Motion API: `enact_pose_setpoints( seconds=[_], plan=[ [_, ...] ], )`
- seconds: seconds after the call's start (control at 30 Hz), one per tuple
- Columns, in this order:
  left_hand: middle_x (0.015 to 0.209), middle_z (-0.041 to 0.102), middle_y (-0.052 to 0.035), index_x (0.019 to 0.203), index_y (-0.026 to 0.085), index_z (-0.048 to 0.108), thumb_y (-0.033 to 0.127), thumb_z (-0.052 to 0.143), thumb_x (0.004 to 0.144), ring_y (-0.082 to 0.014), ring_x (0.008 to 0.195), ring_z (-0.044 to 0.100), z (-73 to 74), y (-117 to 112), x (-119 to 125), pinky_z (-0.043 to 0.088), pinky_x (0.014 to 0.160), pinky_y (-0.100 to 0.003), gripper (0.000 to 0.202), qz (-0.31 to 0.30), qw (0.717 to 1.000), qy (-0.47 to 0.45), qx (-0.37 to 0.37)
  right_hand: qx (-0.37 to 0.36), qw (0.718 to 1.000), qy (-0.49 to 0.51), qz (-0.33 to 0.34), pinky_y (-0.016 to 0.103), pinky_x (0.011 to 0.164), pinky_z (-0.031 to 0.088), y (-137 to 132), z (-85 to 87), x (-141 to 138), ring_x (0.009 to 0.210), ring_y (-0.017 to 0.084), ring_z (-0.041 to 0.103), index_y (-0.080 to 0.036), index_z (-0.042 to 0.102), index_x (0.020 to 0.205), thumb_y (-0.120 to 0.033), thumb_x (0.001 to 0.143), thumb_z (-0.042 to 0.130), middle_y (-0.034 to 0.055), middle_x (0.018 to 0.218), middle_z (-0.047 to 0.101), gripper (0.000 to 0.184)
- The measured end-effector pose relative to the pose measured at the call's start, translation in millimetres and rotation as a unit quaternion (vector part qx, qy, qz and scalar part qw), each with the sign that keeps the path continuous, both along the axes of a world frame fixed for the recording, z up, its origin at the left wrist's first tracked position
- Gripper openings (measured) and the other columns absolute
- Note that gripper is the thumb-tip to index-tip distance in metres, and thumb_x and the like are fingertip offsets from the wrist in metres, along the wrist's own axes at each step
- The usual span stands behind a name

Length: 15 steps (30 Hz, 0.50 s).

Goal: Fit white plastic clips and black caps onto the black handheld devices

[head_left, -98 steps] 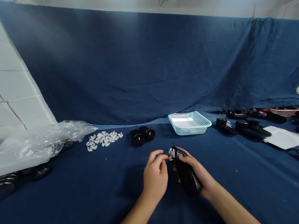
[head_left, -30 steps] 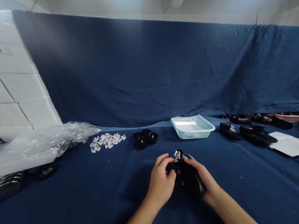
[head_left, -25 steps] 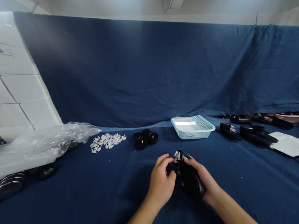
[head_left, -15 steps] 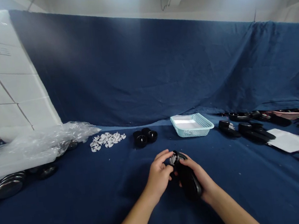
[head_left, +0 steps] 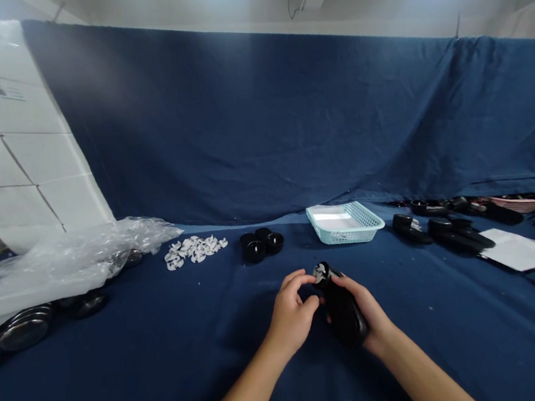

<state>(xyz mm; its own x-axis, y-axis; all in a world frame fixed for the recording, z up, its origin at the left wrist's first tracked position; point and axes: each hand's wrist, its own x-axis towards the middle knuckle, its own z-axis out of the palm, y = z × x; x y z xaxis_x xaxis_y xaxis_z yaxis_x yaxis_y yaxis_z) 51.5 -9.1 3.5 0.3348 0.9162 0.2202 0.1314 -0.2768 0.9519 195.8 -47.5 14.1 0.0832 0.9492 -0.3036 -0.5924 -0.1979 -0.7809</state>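
My right hand (head_left: 366,310) is wrapped around a long black plastic housing (head_left: 346,317) with a round cup-like end. That end faces up and away from me, and a small white plastic piece (head_left: 321,273) shows inside its mouth. My left hand (head_left: 292,313) is at the left of the cup end, its index fingertip at the rim beside the white piece. Its thumb stands apart from the index finger, and the lower fingers are curled and partly hidden. Beyond the hands lie a pile of small white plastic pieces (head_left: 196,250) and several black round caps (head_left: 263,245).
A light blue basket (head_left: 347,236) with white lining stands at the back. More black housings (head_left: 457,235) and a white paper sheet (head_left: 519,249) lie to the right. Clear plastic film (head_left: 62,262) covers part of the left side, near black round parts (head_left: 26,329). A blue curtain (head_left: 259,124) hangs behind.
The housing and both hands have shifted slightly right. The cup end has turned so its mouth and the white piece show more. My left thumb has come away from the cup end.
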Motion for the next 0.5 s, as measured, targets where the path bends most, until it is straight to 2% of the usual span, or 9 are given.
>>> enact_pose_setpoints(
  seconds=[0.13, 0.23, 0.37, 0.5],
  plan=[
    [0.134, 0.045, -0.0040, 0.104, 0.022, 0.063, 0.010, 0.053, 0.072, -0.0014, 0.049, 0.041, 0.4, -1, 0, 0.045, 0.052, -0.021, 0.035, -0.009, 1.000, 0.013, 0.022, -0.005, 1.000, 0.000, 0.006, 0.025, 0.039, 0.050, 0, 0.5, -1, 0.042, 0.016, 0.060, -0.017, 0.053, 0.115, -0.031, 0.082, 0.059, 0.0019, 0.061, 0.066, 0.037],
    [0.136, 0.045, -0.0030, 0.109, 0.024, 0.062, 0.011, 0.052, 0.075, -0.0023, 0.051, 0.044, 1.1, -4, -1, 0.048, 0.058, -0.023, 0.038, 0.008, 0.996, 0.053, 0.066, -0.011, 1.000, 0.009, -0.005, 0.026, 0.040, 0.050, 0, 0.5, -1, 0.043, 0.016, 0.061, -0.018, 0.054, 0.114, -0.030, 0.081, 0.060, 0.0015, 0.064, 0.067, 0.036],
    [0.139, 0.043, -0.0011, 0.117, 0.029, 0.058, 0.015, 0.051, 0.080, -0.0055, 0.057, 0.051, 2.3, -9, -4, 0.050, 0.066, -0.025, 0.040, 0.032, 0.985, 0.110, 0.131, -0.011, 1.000, 0.024, 0.000, 0.027, 0.043, 0.052, 0, 1.3, 1, 0.045, 0.017, 0.063, -0.017, 0.055, 0.112, -0.030, 0.080, 0.062, 0.0022, 0.066, 0.068, 0.035],
    [0.144, 0.039, 0.0009, 0.123, 0.034, 0.056, 0.018, 0.051, 0.082, -0.0100, 0.069, 0.058, 4.8, -11, -7, 0.052, 0.069, -0.026, 0.044, 0.029, 0.973, 0.161, 0.164, -0.010, 1.000, 0.019, -0.014, 0.028, 0.043, 0.052, -1, 3.5, 5, 0.045, 0.018, 0.063, -0.017, 0.056, 0.110, -0.030, 0.078, 0.064, 0.0031, 0.068, 0.070, 0.035]
  ],
)
